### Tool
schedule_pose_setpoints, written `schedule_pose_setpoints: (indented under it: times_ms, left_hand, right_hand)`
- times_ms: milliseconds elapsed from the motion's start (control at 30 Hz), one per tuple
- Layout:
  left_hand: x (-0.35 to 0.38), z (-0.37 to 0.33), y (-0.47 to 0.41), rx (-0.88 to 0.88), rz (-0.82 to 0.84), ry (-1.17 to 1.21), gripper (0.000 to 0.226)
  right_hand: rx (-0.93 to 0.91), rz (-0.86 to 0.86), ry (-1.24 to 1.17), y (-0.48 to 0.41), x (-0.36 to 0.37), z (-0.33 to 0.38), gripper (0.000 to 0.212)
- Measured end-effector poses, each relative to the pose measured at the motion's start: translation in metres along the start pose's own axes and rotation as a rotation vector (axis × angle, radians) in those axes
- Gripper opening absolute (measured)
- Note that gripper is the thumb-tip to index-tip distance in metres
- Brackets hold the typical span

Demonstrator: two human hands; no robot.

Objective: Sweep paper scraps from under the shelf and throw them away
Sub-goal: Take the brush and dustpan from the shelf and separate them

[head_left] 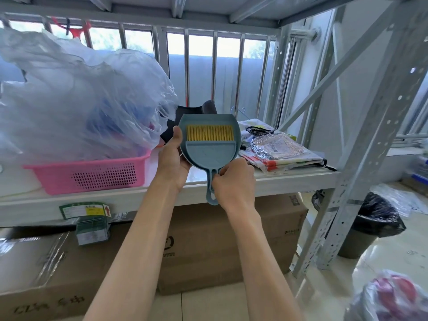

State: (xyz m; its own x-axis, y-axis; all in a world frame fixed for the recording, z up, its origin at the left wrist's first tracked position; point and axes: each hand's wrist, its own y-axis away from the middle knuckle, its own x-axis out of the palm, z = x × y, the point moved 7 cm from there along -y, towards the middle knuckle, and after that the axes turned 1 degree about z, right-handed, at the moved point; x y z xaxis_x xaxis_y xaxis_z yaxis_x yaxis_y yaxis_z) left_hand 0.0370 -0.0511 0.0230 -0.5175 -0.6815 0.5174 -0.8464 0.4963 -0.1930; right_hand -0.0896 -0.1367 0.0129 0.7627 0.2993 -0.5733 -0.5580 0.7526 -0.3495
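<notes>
I hold a small blue dustpan upright in front of the shelf board, with a blue brush with yellow bristles nested inside it. My left hand grips the pan's left rim, thumb on the front. My right hand pinches the nested handles just below the pan's body. The handle tip sticks out below my fingers. A bin with a black bag stands on the floor at the right, past the shelf post. No paper scraps show under the shelf from here.
A pink basket full of clear plastic bags fills the shelf's left. Folded bags and a foil packet lie at its right. Cardboard boxes sit under the shelf. A grey steel post rises at the right. A bagged bundle lies bottom right.
</notes>
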Motion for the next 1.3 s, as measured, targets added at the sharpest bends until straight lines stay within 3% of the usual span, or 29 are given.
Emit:
schedule_pose_setpoints:
  times_ms: [267,433,667,800,967,1067,1300]
  left_hand:
    - [-0.003,-0.004,0.000,-0.027,-0.057,0.001,0.019]
    - [-0.009,0.002,-0.001,-0.117,-0.159,0.033,0.042]
    - [-0.015,0.009,0.001,-0.148,-0.268,0.122,0.030]
    - [-0.018,0.013,0.001,-0.141,-0.360,0.132,0.020]
    - [-0.029,0.012,0.009,-0.156,-0.537,0.073,0.044]
    - [-0.036,0.011,0.007,-0.231,-0.631,0.016,0.032]
    - [-0.025,0.004,0.020,-0.240,-0.630,-0.273,0.053]
  right_hand:
    - [0.009,0.023,-0.051,0.007,-0.011,0.005,0.007]
    - [0.032,-0.029,-0.086,0.009,-0.020,0.003,0.010]
    - [0.055,-0.136,-0.099,0.007,-0.056,-0.007,0.036]
    - [0.112,-0.205,-0.115,0.002,-0.071,-0.020,0.035]
    - [0.119,-0.265,-0.141,-0.001,-0.079,-0.020,0.025]
    - [0.105,-0.250,-0.126,-0.002,-0.073,-0.016,0.025]
    - [0.103,-0.214,-0.123,-0.001,-0.059,-0.014,0.016]
